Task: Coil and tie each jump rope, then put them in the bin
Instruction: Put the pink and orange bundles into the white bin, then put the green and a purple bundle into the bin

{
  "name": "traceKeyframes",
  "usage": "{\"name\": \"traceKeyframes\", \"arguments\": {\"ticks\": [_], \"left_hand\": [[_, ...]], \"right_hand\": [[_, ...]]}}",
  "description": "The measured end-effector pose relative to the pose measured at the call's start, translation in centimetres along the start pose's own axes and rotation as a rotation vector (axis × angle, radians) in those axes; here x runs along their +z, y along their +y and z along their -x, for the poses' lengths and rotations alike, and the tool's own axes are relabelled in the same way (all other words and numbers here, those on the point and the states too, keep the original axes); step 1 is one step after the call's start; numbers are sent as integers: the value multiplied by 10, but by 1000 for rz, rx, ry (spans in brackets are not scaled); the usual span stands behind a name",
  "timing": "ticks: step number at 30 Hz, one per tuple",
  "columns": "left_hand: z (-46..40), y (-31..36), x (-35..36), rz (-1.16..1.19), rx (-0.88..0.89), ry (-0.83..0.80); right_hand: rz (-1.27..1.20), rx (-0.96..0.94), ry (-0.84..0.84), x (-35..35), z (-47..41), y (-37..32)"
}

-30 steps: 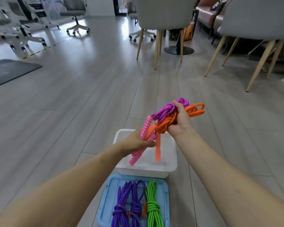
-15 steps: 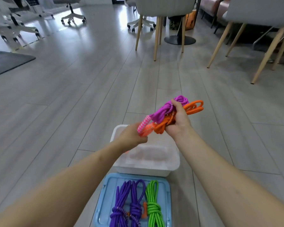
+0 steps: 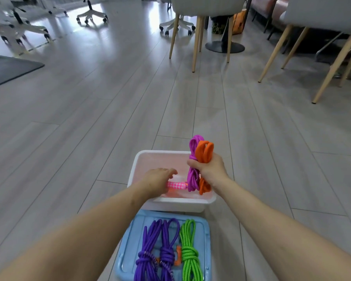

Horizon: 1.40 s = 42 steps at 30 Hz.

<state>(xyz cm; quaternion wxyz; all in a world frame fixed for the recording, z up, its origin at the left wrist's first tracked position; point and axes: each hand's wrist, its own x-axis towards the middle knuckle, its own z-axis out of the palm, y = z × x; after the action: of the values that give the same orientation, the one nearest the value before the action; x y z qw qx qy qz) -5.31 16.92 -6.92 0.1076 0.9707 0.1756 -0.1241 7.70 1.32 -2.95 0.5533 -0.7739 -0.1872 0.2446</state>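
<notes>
Head view, the only one supplied. The right hand [image 3: 210, 169] is clenched round the middle of a coiled bundle made of a magenta rope [image 3: 193, 165] and an orange rope [image 3: 205, 152]. The bundle stands nearly upright, its top loops above the fist and its lower loops hanging inside the white bin [image 3: 137, 165], against the bin's right wall. The left hand [image 3: 157, 180] is inside the bin at its left half, fingers loosely bent over a pink patterned handle [image 3: 175, 185] that lies crosswise toward the bundle. Whether those fingers grip the handle or only rest on it cannot be told. The two hands are apart, with the handle between them.

The bin sits on the floor [image 3: 89, 118], directly in front of the person. Against the bin's near wall lies a blue lid [image 3: 128, 240], and on it two purple ropes [image 3: 150, 252] and a green rope [image 3: 187, 250], each coiled and knotted, none yet binned.

Assessment: the step in hand is depositing the bundle.

- Lower the right hand until the loops rest on the bin's bottom, then let go, so the coil does not spring apart.
- Tuck the handle flat alongside the coil, below the rim.
- No tie is visible; the fist covers the bundle's middle. Verify it before release.
- Three ropes on the lid remain to be moved.
</notes>
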Motion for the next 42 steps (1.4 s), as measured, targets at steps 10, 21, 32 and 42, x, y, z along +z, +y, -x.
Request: {"name": "traceKeyframes", "arguments": {"ticks": [10, 21, 32, 42], "left_hand": [[38, -35, 15, 280, -380, 512], [34, -39, 22, 436, -301, 441], [23, -49, 33, 363, -317, 425], [14, -55, 46, 196, -334, 425]], "right_hand": [[569, -185, -225, 45, -12, 26], [948, -160, -357, 58, -7, 54], [1010, -233, -328, 64, -13, 48], [1084, -142, -615, 74, -31, 50]]}}
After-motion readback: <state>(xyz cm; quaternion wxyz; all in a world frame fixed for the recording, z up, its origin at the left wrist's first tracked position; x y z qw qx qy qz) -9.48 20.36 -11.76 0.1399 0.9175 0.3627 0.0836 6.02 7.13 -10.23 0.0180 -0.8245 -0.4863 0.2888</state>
